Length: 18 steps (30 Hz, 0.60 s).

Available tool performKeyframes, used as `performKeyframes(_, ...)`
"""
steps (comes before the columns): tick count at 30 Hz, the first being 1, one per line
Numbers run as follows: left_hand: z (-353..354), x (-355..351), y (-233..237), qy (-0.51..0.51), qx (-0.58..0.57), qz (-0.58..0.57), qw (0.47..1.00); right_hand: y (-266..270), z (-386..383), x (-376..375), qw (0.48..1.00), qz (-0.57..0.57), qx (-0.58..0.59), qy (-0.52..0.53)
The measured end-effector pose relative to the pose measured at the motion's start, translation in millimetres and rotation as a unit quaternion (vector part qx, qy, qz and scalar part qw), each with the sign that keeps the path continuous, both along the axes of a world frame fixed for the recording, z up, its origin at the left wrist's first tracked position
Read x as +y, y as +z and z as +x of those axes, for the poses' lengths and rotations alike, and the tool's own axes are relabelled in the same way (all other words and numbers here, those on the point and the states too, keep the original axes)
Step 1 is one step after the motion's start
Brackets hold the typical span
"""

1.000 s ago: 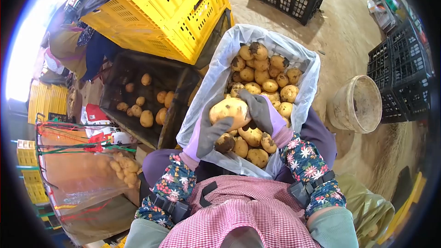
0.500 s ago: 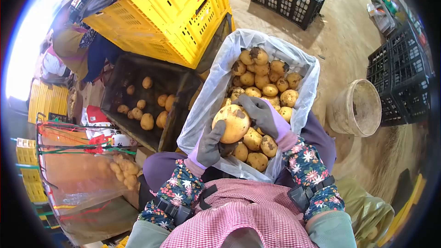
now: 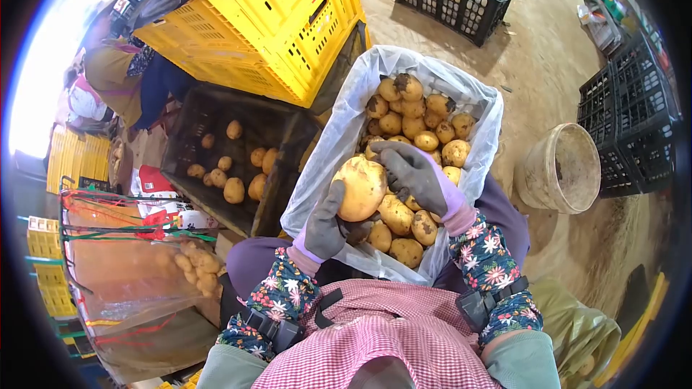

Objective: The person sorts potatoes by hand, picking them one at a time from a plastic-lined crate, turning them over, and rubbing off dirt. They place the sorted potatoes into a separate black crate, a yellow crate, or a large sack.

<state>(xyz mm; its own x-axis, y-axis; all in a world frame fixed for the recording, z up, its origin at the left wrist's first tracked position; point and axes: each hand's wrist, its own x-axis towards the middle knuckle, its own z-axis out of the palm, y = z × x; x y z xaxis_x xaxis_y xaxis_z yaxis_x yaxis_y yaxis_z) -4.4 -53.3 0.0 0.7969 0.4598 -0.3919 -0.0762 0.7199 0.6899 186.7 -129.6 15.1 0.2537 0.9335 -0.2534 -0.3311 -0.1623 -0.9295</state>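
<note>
A large yellow potato (image 3: pixel 362 189) rests in my left hand (image 3: pixel 326 225), whose grey-and-lilac glove wraps its lower left side. My right hand (image 3: pixel 417 173), gloved the same way, is at the potato's upper right edge with its fingers bent and somewhat apart. Both hands are over a crate lined with clear plastic film (image 3: pixel 484 119), which stands between my knees. Inside it lie several potatoes (image 3: pixel 413 127), some with dark soil patches. My right hand hides part of the pile.
To the left, a dark crate (image 3: pixel 189 130) holds several smaller potatoes. Behind it are stacked yellow crates (image 3: pixel 288 36). A dirty white bucket (image 3: pixel 566 169) and black crates (image 3: pixel 627 122) stand at right. Another black crate (image 3: pixel 454 0) is farther back. A person (image 3: pixel 119 79) sits at upper left.
My right hand has slid off the potato's upper face to its right edge, uncovering more of it. The potato has shifted slightly left and turned in my left hand.
</note>
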Motion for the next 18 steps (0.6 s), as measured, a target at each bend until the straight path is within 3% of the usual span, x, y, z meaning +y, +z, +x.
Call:
performKeyframes(2, -2, 5, -9, 0.022, -0.023, -0.109, 0.994, -1, -12, 6, 0.972, 0.124, -0.199, 0.023)
performKeyframes(4, 0, -3, -14, 0.033, -0.004, -0.092, 0.995, -2, -8, 4, 0.975, 0.092, -0.200, 0.032)
performKeyframes(6, 6, -12, -17, 0.043, -0.010, -0.125, 0.991, -22, -2, 6, 0.988, -0.022, -0.153, 0.017)
performKeyframes(7, 8, -9, -12, -0.007, -0.071, -0.208, 0.975, -25, -3, 6, 0.997, -0.014, -0.077, 0.002)
performKeyframes(10, 13, -9, -13, 0.016, -0.016, -0.204, 0.979, -16, -5, 7, 0.994, 0.034, -0.055, -0.087)
performKeyframes(11, 15, -8, -10, 0.017, -0.026, -0.205, 0.978, -9, -3, 2, 0.992, 0.066, -0.093, -0.050)
performKeyframes(12, 18, -7, -4, 0.026, 0.010, -0.122, 0.992, -4, -1, -3, 0.998, 0.039, -0.055, 0.019)
performKeyframes(13, 21, -6, 3, 0.036, 0.044, -0.041, 0.997, -5, -7, -4, 0.996, 0.033, -0.084, 0.023)
performKeyframes(14, 21, -1, 10, 0.041, 0.031, -0.050, 0.997, -8, -14, -1, 0.993, 0.024, -0.113, 0.030)
performKeyframes(15, 18, 9, 18, -0.014, 0.059, 0.029, 0.998, -6, -14, 3, 1.000, 0.019, 0.019, 0.005)
performKeyframes(16, 17, 16, 26, -0.066, 0.087, 0.105, 0.988, 2, -9, 9, 0.999, -0.014, 0.033, -0.005)
performKeyframes(17, 20, 21, 40, -0.053, 0.061, 0.177, 0.981, 12, 0, 19, 1.000, 0.004, -0.009, -0.011)
performKeyframes(18, 19, 36, 33, -0.090, 0.034, 0.172, 0.980, 25, 12, 32, 0.998, 0.023, -0.050, -0.017)
